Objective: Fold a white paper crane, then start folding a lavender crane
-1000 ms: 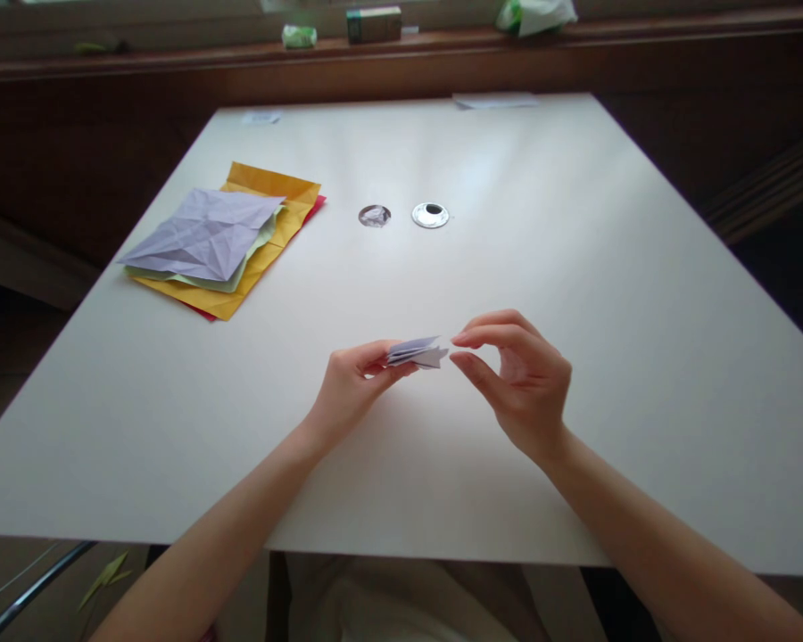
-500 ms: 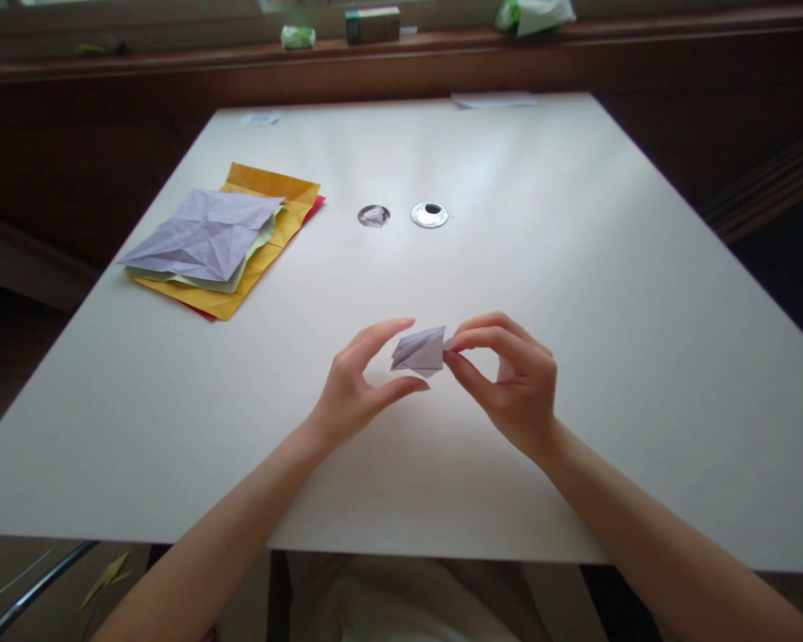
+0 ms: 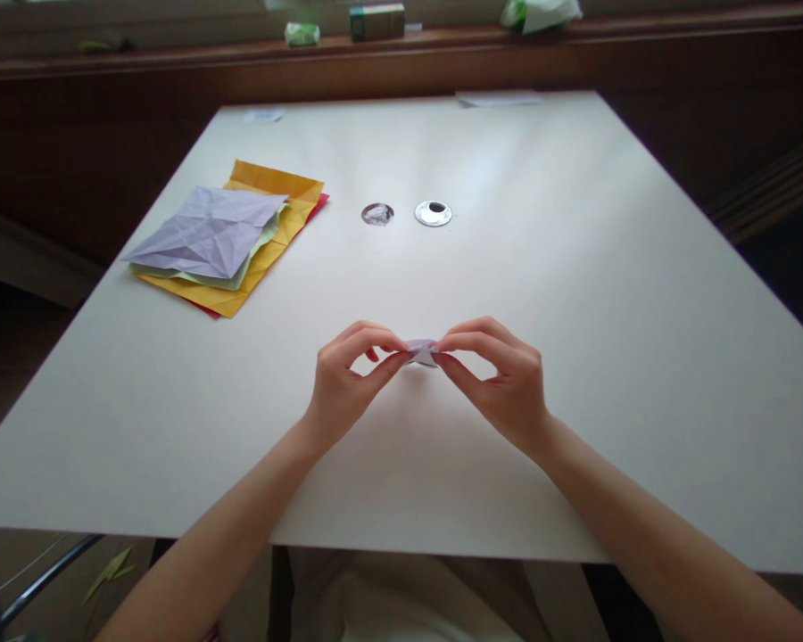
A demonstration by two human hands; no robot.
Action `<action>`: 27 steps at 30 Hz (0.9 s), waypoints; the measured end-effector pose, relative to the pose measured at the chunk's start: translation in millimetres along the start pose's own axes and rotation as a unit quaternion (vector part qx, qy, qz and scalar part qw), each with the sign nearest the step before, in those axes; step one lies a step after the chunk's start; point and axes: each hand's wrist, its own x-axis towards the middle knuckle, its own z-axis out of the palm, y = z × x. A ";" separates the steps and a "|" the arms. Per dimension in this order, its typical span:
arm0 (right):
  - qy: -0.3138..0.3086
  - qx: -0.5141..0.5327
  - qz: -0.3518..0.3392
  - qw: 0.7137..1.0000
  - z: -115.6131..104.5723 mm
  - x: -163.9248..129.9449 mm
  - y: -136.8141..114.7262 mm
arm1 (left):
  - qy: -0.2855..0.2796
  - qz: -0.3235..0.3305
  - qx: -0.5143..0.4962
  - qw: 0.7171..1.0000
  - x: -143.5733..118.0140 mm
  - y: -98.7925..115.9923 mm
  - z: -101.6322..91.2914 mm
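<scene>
A small folded piece of pale purple paper [image 3: 423, 351] is held between my two hands, just above the white table [image 3: 442, 473]. My left hand [image 3: 353, 361] pinches its left end between thumb and fingertips. At the right end, the thumb and index finger of my right hand [image 3: 499, 361] pinch it too. A white triangular fold shows at the paper's middle, while the fingertips cover both its ends.
Creased square sheets lie stacked at the left: a purple sheet [image 3: 207, 230] on top, with green, yellow [image 3: 294, 185] and red beneath. Two round holes [image 3: 378, 214] pierce the table farther back. A small box [image 3: 376, 22] stands on the sill [image 3: 227, 55].
My left hand has closed from an open curve around the paper to a pinch on its left end. The paper has turned and now looks flatter between both hands.
</scene>
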 end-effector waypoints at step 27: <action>-0.031 -0.080 0.058 0.995 3.9 -4.2 7.7 | 0.015 0.002 0.007 1.000 -0.9 -5.2 3.4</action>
